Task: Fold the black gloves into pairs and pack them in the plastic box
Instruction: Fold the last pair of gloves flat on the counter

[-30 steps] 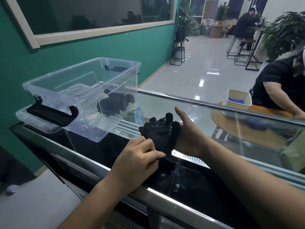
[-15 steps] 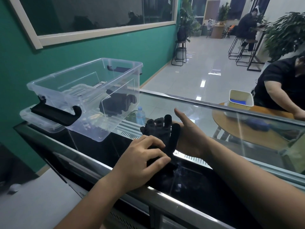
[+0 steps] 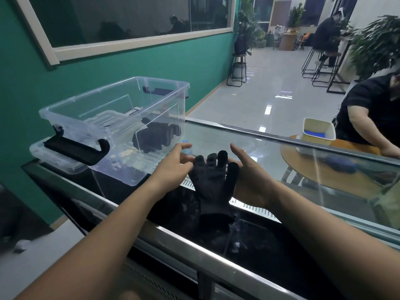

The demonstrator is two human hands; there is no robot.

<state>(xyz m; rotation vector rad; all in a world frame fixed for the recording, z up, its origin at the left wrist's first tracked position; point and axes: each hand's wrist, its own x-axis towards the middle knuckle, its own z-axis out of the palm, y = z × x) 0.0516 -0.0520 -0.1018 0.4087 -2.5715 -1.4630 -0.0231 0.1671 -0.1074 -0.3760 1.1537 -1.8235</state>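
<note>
Black gloves [image 3: 213, 187] lie flat on the glass counter, fingers pointing away from me, cuff toward me. My left hand [image 3: 175, 167] rests at their left edge with fingers spread, touching the glove fingers. My right hand [image 3: 249, 176] sits against their right side by the thumb, palm turned inward and open. To the left stands the clear plastic box [image 3: 112, 109] with black handles; a folded pair of black gloves [image 3: 155, 136] lies inside it.
The box's clear lid [image 3: 52, 156] lies under it. A metal rail [image 3: 194, 252] runs along the counter's near edge. Beyond the glass, a person in black sits at a round wooden table [image 3: 337, 169] with a white tub [image 3: 318, 129].
My left hand has lifted off the glove's cuff and moved up to its left edge. The gloves now lie spread out flat with the cuff showing.
</note>
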